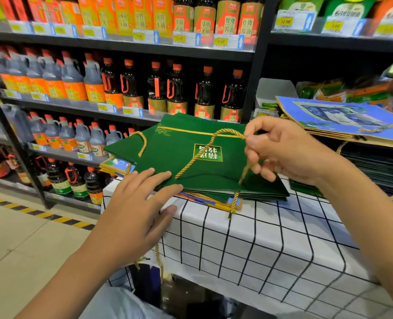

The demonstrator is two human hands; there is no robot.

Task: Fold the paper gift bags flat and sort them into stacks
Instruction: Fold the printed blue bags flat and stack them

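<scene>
A flattened green gift bag [186,162] is steadied on its stack while its gold cord handle [204,148] is pinched.

The left hand [135,203] is laid with fingers spread straight on the green bag's near left corner; the cord is pinched between thumb and fingers of the right hand [280,148] above the bag's right side. If the cord is pulled hard, the bag could be dragged askew or slid off the blue-and-yellow bags [211,201] beneath it. A second stack, topped by a blue bag [342,118], is seen right of the green bag. Both are carried on a black-gridded white tablecloth [271,247]; shelves of sauce bottles [126,84] are ranged behind.
</scene>
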